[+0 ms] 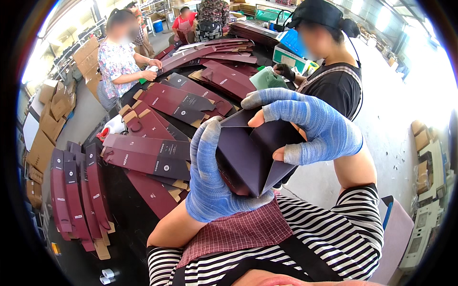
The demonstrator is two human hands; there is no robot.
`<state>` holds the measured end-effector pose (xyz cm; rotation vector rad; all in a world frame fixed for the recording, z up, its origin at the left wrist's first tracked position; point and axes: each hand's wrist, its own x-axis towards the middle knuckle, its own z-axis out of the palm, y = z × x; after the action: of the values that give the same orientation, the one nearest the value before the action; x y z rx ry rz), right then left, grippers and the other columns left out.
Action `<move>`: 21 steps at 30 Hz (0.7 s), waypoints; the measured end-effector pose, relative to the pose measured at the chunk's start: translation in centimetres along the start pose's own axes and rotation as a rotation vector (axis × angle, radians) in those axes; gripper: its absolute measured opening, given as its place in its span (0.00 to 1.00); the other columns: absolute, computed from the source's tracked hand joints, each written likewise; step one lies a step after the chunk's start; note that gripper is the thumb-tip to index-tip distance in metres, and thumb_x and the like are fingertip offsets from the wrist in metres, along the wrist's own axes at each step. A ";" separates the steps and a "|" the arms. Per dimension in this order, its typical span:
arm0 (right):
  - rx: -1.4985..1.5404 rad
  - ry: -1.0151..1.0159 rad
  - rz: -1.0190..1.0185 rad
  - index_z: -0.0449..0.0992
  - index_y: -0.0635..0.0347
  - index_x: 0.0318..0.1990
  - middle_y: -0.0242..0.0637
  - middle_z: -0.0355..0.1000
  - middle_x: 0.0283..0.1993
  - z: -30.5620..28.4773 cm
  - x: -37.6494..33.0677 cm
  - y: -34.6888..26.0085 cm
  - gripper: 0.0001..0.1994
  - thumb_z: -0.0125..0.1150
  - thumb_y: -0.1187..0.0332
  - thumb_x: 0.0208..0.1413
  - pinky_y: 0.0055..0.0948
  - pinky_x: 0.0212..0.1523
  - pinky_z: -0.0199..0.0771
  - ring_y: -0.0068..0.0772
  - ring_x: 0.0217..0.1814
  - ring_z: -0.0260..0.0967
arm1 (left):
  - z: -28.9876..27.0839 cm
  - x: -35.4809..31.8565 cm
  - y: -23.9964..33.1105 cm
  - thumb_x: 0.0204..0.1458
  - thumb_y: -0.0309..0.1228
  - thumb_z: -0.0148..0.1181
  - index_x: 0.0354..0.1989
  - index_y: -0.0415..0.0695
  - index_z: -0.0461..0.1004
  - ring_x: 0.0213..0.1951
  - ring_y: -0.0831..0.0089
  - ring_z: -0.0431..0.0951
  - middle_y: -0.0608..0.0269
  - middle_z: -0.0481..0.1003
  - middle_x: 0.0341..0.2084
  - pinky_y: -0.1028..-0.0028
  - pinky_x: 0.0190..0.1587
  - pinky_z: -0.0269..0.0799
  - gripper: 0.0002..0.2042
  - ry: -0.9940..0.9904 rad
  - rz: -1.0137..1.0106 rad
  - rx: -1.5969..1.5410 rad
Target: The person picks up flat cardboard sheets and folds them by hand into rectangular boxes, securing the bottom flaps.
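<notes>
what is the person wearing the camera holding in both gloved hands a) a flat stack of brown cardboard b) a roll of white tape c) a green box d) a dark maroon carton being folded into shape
d: the left hand and right hand, both in blue gloves, grip a dark maroon carton partly folded open, above the table of flat maroon blanks.
</notes>
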<state>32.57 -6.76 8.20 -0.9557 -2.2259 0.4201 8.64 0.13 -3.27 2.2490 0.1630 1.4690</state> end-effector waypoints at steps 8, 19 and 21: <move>0.043 0.068 0.009 0.73 0.60 0.57 0.48 0.69 0.62 0.0 -0.4 0.0 0.24 0.70 0.62 0.56 0.39 0.61 0.71 0.46 0.62 0.71 | -0.3 0.8 0.1 0.35 0.51 0.83 0.76 0.37 0.40 0.67 0.47 0.65 0.38 0.57 0.67 0.50 0.66 0.66 0.66 -0.070 -0.005 -0.125; 0.238 0.191 -0.020 0.69 0.65 0.59 0.47 0.70 0.60 1.3 -1.3 1.5 0.28 0.68 0.57 0.58 0.39 0.64 0.66 0.43 0.63 0.68 | -5.1 5.9 2.9 0.51 0.54 0.64 0.45 0.45 0.83 0.55 0.55 0.71 0.58 0.75 0.50 0.55 0.59 0.64 0.25 -0.233 0.250 0.333; 0.241 0.198 -0.076 0.69 0.65 0.59 0.46 0.70 0.60 1.5 -1.1 1.9 0.27 0.69 0.59 0.57 0.37 0.63 0.68 0.41 0.62 0.69 | -5.4 8.1 3.6 0.47 0.43 0.64 0.39 0.45 0.83 0.44 0.58 0.74 0.62 0.77 0.42 0.59 0.48 0.66 0.16 -0.391 0.305 0.416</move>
<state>33.12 -6.31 5.59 -0.7491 -1.9746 0.5218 6.77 1.25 6.86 2.9624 -0.0017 1.1775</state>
